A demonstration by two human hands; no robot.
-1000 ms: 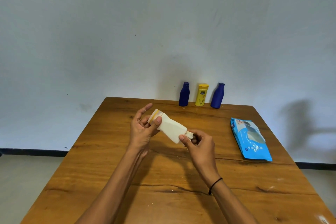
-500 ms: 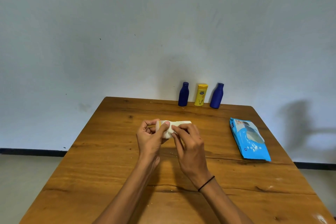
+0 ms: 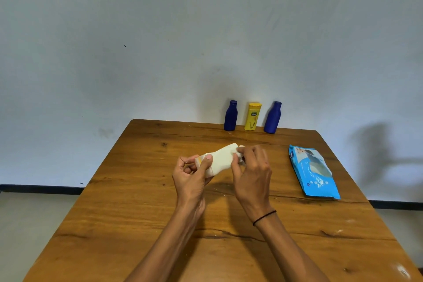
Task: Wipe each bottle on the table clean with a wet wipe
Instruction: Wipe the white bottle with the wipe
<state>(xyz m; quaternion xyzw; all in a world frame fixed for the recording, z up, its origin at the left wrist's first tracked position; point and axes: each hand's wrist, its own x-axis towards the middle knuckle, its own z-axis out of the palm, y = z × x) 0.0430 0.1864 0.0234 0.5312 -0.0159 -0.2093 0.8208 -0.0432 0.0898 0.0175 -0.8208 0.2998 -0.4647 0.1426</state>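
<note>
A white bottle (image 3: 221, 160) with a yellowish cap end is held sideways above the middle of the wooden table (image 3: 137, 213). My left hand (image 3: 191, 177) grips its cap end. My right hand (image 3: 250, 175) presses a crumpled white wet wipe (image 3: 240, 158) against the bottle's other end; most of the wipe is hidden by the fingers. At the table's far edge stand a dark blue bottle (image 3: 230, 115), a yellow bottle (image 3: 252, 116) and a second dark blue bottle (image 3: 272, 117), all upright.
A blue pack of wet wipes (image 3: 312, 171) lies flat on the right side of the table. A pale wall rises right behind the far edge. Small white crumbs dot the tabletop.
The white bottle has been turned in my hands, its free end now pointing up and right. My right hand has slid with the wipe along the bottle toward that end.
</note>
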